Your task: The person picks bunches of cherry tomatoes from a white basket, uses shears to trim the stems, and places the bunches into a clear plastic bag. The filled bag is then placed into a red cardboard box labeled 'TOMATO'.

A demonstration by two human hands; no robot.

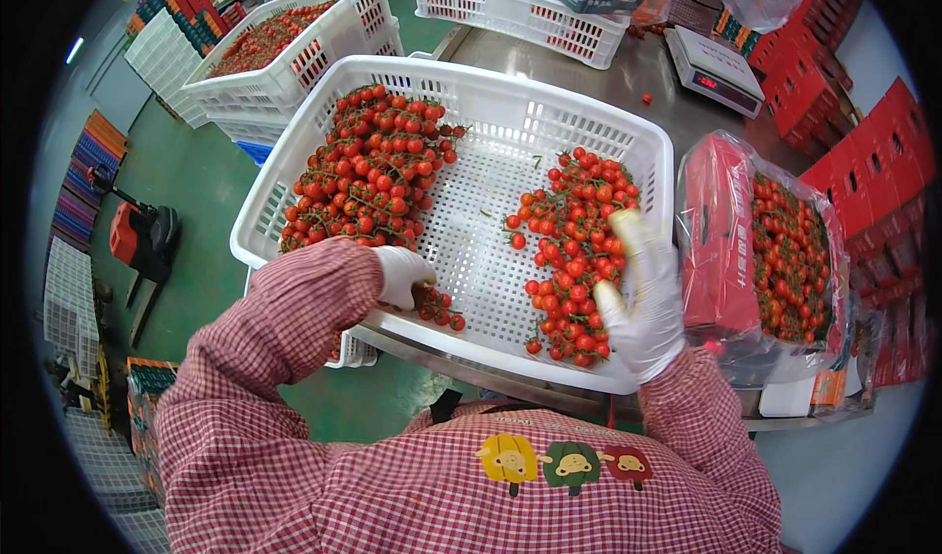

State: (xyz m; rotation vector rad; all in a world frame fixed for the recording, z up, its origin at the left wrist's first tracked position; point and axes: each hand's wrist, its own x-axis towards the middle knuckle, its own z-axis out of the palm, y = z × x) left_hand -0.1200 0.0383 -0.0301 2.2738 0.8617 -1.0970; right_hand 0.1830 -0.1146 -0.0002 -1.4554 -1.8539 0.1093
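Before me a white perforated plastic crate (pixel 471 208) holds two heaps of vine cherry tomatoes. The larger heap (pixel 375 164) fills its left side, and a looser heap (pixel 574 259) lies along the right. My left hand (pixel 405 278), in a white glove, is at the near left wall with its fingertips on a small truss of cherry tomatoes (pixel 441 309); part of its grip is hidden by the hand and sleeve. At the right heap's outer edge, my gloved right hand (pixel 647 296) has thumb and fingers spread, with yellowish stains on the fingertips.
Right of the crate stands a red carton of cherry tomatoes in clear plastic (pixel 717 245). A digital scale (pixel 714 68) sits behind it on the metal table (pixel 508 53). Stacked tomato crates (pixel 287 83) stand at left, near a pallet jack (pixel 143 237). Red cartons (pixel 876 178) line the right.
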